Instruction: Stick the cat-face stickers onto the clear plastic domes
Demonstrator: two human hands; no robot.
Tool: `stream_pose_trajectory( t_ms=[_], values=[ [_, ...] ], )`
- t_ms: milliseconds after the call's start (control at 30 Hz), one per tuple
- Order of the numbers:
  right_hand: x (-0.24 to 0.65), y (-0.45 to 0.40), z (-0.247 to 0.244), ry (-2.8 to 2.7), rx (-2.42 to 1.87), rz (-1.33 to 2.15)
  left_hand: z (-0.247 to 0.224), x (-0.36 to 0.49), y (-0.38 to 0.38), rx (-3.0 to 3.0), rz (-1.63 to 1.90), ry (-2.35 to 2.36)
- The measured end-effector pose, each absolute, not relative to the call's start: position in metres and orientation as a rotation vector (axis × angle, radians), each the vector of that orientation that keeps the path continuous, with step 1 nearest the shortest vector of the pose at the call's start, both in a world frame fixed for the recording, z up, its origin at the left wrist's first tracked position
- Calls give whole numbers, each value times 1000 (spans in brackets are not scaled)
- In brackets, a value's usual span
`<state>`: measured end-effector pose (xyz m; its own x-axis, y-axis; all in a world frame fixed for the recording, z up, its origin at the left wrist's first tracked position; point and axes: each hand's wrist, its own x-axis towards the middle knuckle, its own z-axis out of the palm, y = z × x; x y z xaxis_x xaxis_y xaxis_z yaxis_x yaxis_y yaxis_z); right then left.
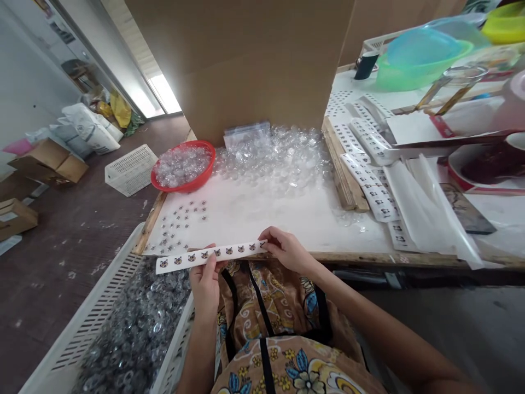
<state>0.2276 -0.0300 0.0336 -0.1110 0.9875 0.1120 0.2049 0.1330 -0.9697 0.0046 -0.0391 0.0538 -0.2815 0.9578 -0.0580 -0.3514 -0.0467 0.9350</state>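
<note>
A long white strip (182, 261) with a row of small dark animal-face stickers lies across both hands at the table's front edge. My left hand (206, 279) grips it near the middle, thumb on top and fingers beneath. At the strip's right end, my right hand (285, 250) pinches the last sticker between thumb and fingertips. Small dark stickers (186, 210) dot the white tabletop at the left. Farther back lies a heap of clear plastic pieces (287, 158), with a clear bag (247, 135) on it.
A red bowl (205, 172) of clear pieces stands at the table's left edge. Below it is a white crate (98, 306) of clear pieces. Sticker sheets (375, 191) lie right of a wooden strip (342, 175). A cardboard panel (254, 60) rises behind.
</note>
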Motion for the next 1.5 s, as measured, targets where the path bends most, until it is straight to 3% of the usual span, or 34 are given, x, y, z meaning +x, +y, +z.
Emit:
stream_pose_trajectory(
  t_ms=[467, 867, 1500],
  values=[
    [223, -26, -8, -1493, -1190, 889, 43, 6, -44, 762, 1504, 1166],
    [220, -25, -10, -1522, -1174, 748, 38, 8, -50, 760, 1552, 1157],
    [215, -39, 22, -1499, -1157, 1126, 30, 15, -57, 822, 1511, 1141]
  ],
)
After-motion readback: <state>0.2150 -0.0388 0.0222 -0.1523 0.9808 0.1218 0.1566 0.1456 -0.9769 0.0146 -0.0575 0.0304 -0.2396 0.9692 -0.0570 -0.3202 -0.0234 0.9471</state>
